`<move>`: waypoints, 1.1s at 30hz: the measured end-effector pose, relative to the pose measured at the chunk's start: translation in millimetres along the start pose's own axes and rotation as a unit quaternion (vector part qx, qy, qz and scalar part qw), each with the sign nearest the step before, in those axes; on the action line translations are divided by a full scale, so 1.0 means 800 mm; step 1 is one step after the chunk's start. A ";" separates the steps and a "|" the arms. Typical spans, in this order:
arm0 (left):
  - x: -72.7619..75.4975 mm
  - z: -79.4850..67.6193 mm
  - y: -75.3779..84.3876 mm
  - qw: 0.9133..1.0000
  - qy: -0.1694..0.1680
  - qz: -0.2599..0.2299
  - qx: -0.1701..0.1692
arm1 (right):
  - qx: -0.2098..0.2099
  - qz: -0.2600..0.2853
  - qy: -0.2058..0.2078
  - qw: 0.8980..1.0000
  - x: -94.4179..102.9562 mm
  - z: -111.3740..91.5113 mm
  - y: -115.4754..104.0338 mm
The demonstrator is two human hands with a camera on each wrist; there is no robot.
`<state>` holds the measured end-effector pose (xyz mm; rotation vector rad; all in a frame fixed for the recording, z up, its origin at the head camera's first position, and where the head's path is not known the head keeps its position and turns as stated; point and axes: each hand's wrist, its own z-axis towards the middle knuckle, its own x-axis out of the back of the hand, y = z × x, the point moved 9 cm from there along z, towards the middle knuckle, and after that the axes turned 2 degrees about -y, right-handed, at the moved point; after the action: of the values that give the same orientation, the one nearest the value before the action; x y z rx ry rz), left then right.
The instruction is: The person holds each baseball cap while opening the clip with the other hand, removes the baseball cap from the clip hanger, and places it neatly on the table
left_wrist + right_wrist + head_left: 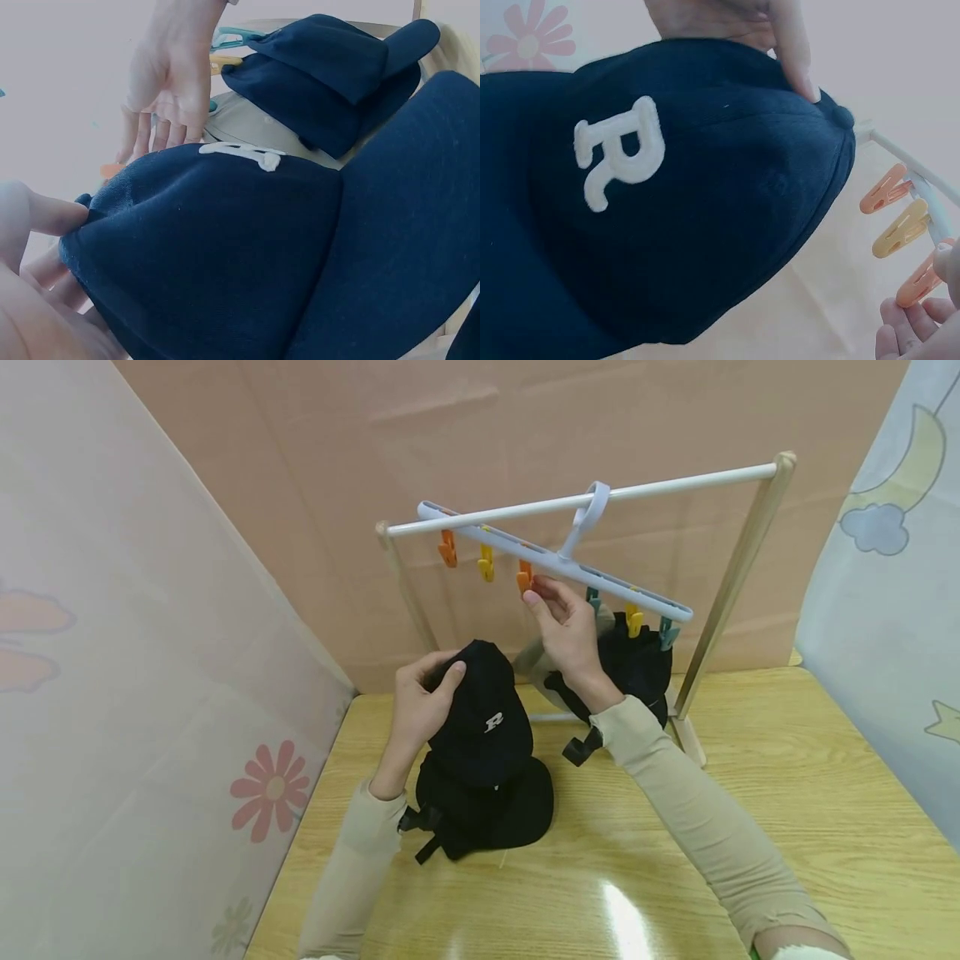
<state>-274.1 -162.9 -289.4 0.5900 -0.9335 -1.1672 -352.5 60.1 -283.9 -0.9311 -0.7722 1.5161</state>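
Observation:
My left hand [422,706] pinches the crown of a black baseball cap [480,718] marked with a white letter R, its brim pointing down. In the right wrist view, the left thumb presses near the button on top of the cap [705,247]. With thumb and fingers my right hand [567,631] pinches an orange clothespin [524,578] that hangs from a pale clip hanger [510,543]. Other caps [637,664], black and beige, hang from the clips at the hanger's right end, partly hidden behind my right hand.
Another black cap [517,810] lies on the wooden table [810,793] below the held one. The hanger hooks over a white rod [682,482] on a wooden stand [735,585]. An orange clip [447,549] and a yellow clip [486,562] hang at the left end.

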 end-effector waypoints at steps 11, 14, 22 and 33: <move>0.002 -0.006 -0.003 0.999 0.008 -0.004 0.035 | 0.001 -0.024 -0.024 0.999 0.004 -0.019 0.004; 0.003 -0.009 -0.003 0.999 0.012 -0.005 0.042 | 0.001 -0.024 -0.034 0.999 0.005 -0.028 0.006; 0.003 -0.012 0.001 0.998 0.018 -0.004 0.053 | -0.021 -0.023 -0.069 0.997 0.010 -0.054 0.016; 0.002 -0.021 -0.003 0.996 0.020 -0.040 0.078 | -0.071 -0.050 -0.112 0.990 0.020 -0.097 0.042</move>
<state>-260.7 -166.2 -299.1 0.7804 -0.9800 -1.1563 -300.3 69.1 -351.8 -0.8212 -1.0847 1.5071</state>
